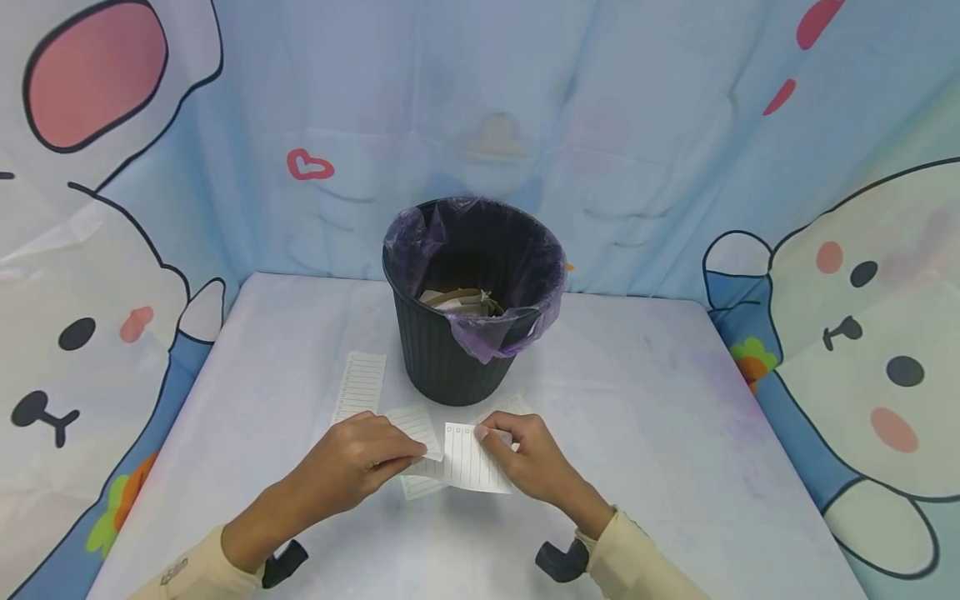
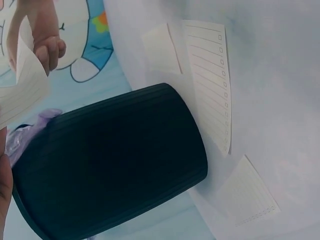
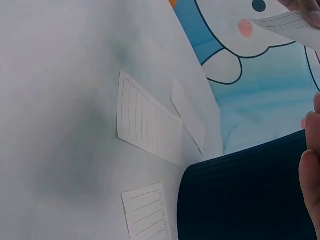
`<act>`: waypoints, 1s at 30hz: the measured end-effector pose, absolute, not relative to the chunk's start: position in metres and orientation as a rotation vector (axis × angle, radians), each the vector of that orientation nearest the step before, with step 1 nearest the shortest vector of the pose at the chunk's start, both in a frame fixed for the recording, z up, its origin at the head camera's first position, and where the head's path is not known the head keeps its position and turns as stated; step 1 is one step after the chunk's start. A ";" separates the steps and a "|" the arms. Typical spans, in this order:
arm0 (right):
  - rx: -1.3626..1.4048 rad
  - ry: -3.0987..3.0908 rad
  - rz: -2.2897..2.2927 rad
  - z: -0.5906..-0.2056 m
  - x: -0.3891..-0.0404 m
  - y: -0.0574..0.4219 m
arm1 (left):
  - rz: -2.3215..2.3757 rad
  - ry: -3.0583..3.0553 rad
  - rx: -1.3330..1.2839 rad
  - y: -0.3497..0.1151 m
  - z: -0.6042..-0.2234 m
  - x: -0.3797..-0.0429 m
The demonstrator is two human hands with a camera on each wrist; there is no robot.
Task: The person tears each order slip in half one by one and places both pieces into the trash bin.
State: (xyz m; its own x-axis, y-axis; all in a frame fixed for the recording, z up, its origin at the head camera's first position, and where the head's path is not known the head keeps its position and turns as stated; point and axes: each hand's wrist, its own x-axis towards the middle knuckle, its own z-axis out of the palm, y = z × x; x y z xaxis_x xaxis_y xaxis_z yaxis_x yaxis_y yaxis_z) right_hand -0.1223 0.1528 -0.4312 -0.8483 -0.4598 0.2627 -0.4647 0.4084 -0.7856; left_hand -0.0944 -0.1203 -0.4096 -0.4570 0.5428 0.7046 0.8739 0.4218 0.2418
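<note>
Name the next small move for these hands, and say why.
Likely lift the lined checklist paper over the black trash bin: the left hand and right hand pinch it in front of the bin, which stands open, lined with a purple plastic bag, scraps already inside.

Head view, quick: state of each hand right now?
Left hand: closed, pinching lined paper.
Right hand: closed, pinching paper with small boxes; whether both hold one sheet is unclear.

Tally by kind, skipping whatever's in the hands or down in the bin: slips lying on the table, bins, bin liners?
Paper slips lying on the table: 3
Black bin: 1
Purple liner: 1
Total: 5
</note>
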 end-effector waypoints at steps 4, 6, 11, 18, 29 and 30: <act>0.845 -2.632 1.471 -0.431 -0.122 0.154 | -0.804 -2.132 -1.198 -0.120 -0.409 -0.094; 0.838 -2.628 1.474 -0.430 -0.122 0.154 | -0.799 -2.124 -1.199 -0.120 -0.409 -0.094; 0.831 -2.624 1.480 -0.430 -0.122 0.155 | -0.800 -2.117 -1.198 -0.120 -0.408 -0.094; 0.805 -2.619 1.482 -0.430 -0.122 0.155 | -0.802 -2.098 -1.210 -0.119 -0.408 -0.093; 0.821 -2.626 1.480 -0.430 -0.122 0.156 | -0.800 -2.097 -1.214 -0.119 -0.407 -0.093; 0.821 -2.627 1.478 -0.430 -0.121 0.156 | -0.799 -2.099 -1.215 -0.119 -0.407 -0.093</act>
